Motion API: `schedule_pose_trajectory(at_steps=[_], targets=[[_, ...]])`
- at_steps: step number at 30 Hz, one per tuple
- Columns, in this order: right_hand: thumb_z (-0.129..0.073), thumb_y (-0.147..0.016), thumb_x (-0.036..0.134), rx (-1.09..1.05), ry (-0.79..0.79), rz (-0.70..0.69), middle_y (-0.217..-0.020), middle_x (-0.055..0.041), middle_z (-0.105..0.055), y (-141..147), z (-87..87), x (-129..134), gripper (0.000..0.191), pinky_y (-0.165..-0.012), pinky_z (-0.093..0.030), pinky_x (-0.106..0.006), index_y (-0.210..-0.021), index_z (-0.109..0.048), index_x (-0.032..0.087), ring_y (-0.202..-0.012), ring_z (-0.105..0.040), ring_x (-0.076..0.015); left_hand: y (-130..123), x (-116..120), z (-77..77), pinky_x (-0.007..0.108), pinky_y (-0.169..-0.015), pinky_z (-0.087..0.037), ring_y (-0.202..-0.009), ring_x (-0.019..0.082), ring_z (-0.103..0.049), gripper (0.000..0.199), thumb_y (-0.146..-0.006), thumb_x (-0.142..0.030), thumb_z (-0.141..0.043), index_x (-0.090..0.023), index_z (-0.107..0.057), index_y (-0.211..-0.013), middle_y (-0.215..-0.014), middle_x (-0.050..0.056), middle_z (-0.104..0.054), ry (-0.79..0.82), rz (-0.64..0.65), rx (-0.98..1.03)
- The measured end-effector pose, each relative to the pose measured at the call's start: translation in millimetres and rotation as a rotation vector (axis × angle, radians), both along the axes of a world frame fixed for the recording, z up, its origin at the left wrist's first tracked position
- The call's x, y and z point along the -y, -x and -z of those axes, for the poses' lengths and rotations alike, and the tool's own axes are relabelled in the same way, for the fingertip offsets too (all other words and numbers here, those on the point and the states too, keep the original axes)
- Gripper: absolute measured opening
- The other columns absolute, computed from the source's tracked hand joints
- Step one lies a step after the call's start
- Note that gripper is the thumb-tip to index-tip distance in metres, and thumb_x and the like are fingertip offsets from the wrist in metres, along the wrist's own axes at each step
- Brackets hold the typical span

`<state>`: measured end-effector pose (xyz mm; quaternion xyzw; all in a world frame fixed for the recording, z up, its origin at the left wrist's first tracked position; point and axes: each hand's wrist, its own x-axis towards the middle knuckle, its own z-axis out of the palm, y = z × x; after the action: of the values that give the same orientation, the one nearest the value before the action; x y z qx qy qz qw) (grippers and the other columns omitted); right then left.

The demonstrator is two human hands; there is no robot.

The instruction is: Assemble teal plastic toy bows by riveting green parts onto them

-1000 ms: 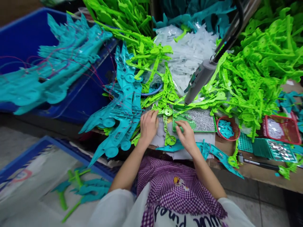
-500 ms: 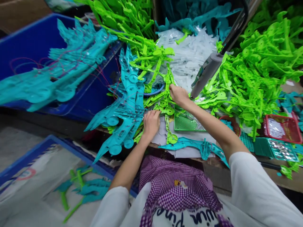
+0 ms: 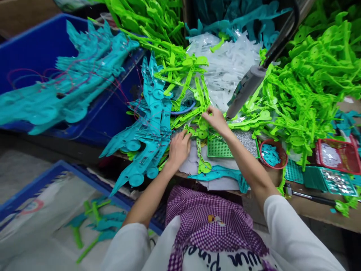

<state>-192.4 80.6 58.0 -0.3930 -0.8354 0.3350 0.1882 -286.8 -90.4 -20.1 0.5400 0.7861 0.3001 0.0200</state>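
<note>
My left hand (image 3: pixel 179 147) is closed, its fingertips at the edge of a bright green plastic part (image 3: pixel 191 131) at the middle of the bench. My right hand (image 3: pixel 214 119) pinches a green piece (image 3: pixel 203 123) a little farther up and to the right, above the green mesh tray (image 3: pixel 218 146). Another green part with a round end (image 3: pixel 205 166) hangs down over pale cloth between my arms. A teal part (image 3: pixel 220 173) lies along the near edge. Just right of my right hand, a grey electric screwdriver (image 3: pixel 244 92) hangs tip down.
Stacked teal parts (image 3: pixel 153 124) stand left of my left hand, beside a blue crate (image 3: pixel 19 60). Green parts (image 3: pixel 316 71) heap up at the right, clear ones (image 3: pixel 228 62) behind. A red basket (image 3: pixel 273 165), a red tray (image 3: pixel 348 160) and a hammer (image 3: pixel 313 196) are at the right.
My right hand has moved slightly down and toward me, and its forearm has swung left, showing the red basket and the hammer. My left hand has shifted a little left.
</note>
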Motion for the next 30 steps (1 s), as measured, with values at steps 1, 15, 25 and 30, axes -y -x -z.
schedule_pose_trajectory(at_steps=[1, 15, 25, 30], targets=[[-0.056, -0.077, 0.028, -0.031, 0.019, -0.023, -0.065, 0.0031, -0.046, -14.6, -1.8, 11.1, 0.018, -0.064, -0.035, -0.027, -0.067, -0.041, 0.023, -0.067, -0.046, -0.0133, -4.2, 5.1, -2.6, 0.047, -0.102, -0.047, -0.122, 0.029, -0.057, 0.032, -0.093, -0.021, -0.048, -0.017, -0.065, -0.119, -0.131, 0.015, -0.062, -0.068, 0.005, 0.051], [-0.053, -0.078, 0.032, -0.087, 0.101, 0.022, -0.062, 0.0058, -0.041, -137.5, 26.4, 112.6, 0.019, -0.056, -0.034, -0.024, -0.072, -0.036, 0.025, -0.057, -0.041, -0.0123, 5.6, -27.5, -20.6, 0.043, -0.096, -0.049, -0.110, 0.029, -0.063, 0.033, -0.081, -0.012, -0.063, -0.020, -0.068, -0.114, -0.115, 0.011, -0.070, 0.058, 0.021, 0.140], [-0.050, -0.079, 0.025, -0.018, 0.101, 0.029, -0.083, -0.0003, -0.064, -148.2, 41.6, 128.4, 0.014, -0.063, -0.042, -0.028, -0.092, -0.051, 0.024, -0.063, -0.054, -0.0153, 15.5, -37.9, -12.5, 0.038, -0.078, -0.051, -0.104, 0.030, -0.061, 0.025, -0.090, -0.017, -0.048, -0.019, -0.070, -0.102, -0.108, 0.013, -0.068, 0.086, -0.167, -0.074], [-0.048, -0.084, 0.019, 0.213, -0.255, 0.027, -0.086, -0.0048, -0.068, -157.7, 44.7, 110.8, 0.013, -0.075, -0.041, -0.034, -0.091, -0.059, 0.023, -0.078, -0.062, -0.0219, 17.0, -39.2, -7.9, 0.038, -0.078, -0.051, -0.106, 0.030, -0.060, 0.026, -0.091, -0.015, -0.047, -0.020, -0.071, -0.098, -0.112, 0.013, -0.067, 0.098, -0.176, -0.078]])
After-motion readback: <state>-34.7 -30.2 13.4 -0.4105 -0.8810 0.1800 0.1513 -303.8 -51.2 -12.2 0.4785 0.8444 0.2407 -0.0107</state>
